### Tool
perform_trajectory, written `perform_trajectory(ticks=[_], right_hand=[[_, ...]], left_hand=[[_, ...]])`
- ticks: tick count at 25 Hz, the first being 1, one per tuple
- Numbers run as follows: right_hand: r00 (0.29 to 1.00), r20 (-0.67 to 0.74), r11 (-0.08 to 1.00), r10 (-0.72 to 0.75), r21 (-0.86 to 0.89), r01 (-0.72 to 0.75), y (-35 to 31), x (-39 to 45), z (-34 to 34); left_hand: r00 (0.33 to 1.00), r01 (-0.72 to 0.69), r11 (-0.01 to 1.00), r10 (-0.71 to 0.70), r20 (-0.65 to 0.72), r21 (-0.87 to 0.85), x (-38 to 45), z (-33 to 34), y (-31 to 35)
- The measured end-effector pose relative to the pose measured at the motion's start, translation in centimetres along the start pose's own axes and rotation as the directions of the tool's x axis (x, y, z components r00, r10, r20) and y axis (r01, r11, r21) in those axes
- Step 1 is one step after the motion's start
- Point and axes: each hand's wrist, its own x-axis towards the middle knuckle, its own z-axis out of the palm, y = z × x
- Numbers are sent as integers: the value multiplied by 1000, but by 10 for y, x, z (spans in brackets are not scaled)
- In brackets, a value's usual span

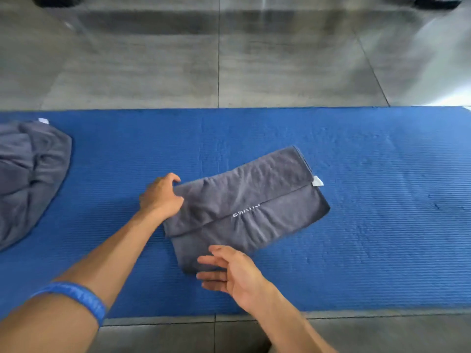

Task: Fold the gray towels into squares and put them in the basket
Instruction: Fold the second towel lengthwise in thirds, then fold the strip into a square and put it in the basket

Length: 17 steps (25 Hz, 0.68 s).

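We see a folded gray towel point(246, 207) lying on a blue mat point(382, 225). Our left hand point(161, 196) grips its left edge; our right hand point(233, 271) rests flat-fingered at its near corner. Crumpled towels point(28, 179) lie far left.

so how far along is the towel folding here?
Partly done on one towel: the gray towel on the blue mat is already folded into a layered rectangle, not yet a square. In hand: the left hand grips its left corner; the right hand is open at its near corner. Left: a final fold, the crumpled towel pile at far left, and basketing; no basket is in view.
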Motion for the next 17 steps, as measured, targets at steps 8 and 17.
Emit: perform_trajectory(ticks=[8,17], right_hand=[[553,-14,206,-833,-936,286,-87,40,-56],[752,-58,-369,-657,-845,-388,-150,48,-109]], left_hand=[[948,-319,910,306,91,263,-32,54,-44],[972,-224,869,229,42,441,-53,58,-48]])
